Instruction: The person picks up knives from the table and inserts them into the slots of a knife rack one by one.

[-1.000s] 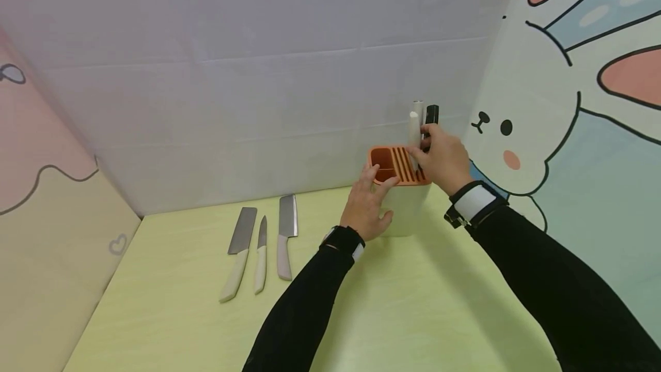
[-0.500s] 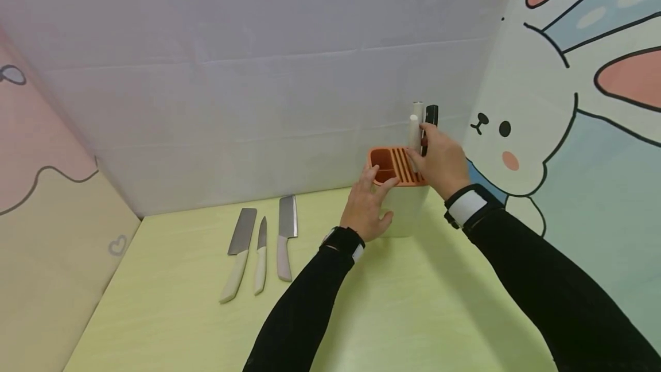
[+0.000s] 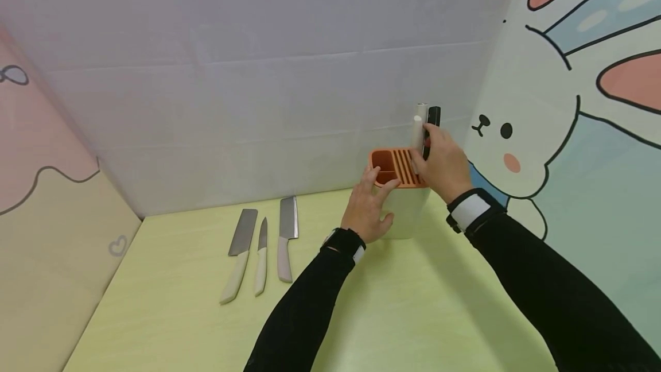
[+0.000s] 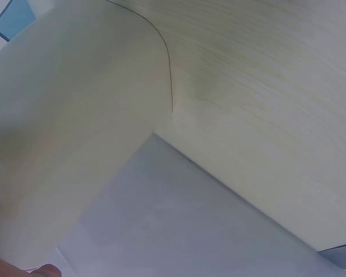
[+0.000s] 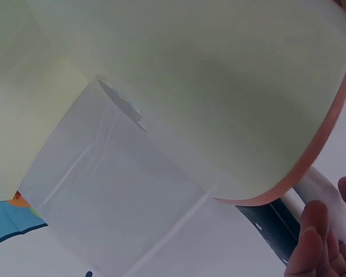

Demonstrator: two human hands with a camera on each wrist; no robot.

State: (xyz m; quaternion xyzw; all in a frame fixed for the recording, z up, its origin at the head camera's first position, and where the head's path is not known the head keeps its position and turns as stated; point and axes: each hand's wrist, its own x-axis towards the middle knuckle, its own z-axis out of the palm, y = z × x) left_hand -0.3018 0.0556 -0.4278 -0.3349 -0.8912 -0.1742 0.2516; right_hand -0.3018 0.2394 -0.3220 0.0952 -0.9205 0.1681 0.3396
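A pale knife block (image 3: 406,212) with an orange slotted top (image 3: 384,151) stands against the back wall. My left hand (image 3: 364,211) rests spread on its near left corner, fingertips at the orange rim. With thumb and fingers, my right hand (image 3: 443,162) pinches the white handle of a knife (image 3: 417,129) upright in the slots; its blade is hidden inside. Behind it rise another white handle (image 3: 423,109) and a black handle (image 3: 435,115). In the right wrist view, my right fingertips (image 5: 316,218) are at the pale handle, just beyond the orange rim.
On the green table (image 3: 170,280), left of the block, lie a broad knife (image 3: 240,245), a small pointed knife (image 3: 261,251) and a cleaver (image 3: 286,228), handles toward me. A wall with a rabbit print (image 3: 537,131) stands close on the right.
The white handle in my right hand has sunk slightly into the block, and the right fingers have shifted a little on it. My left hand has stayed on the corner.
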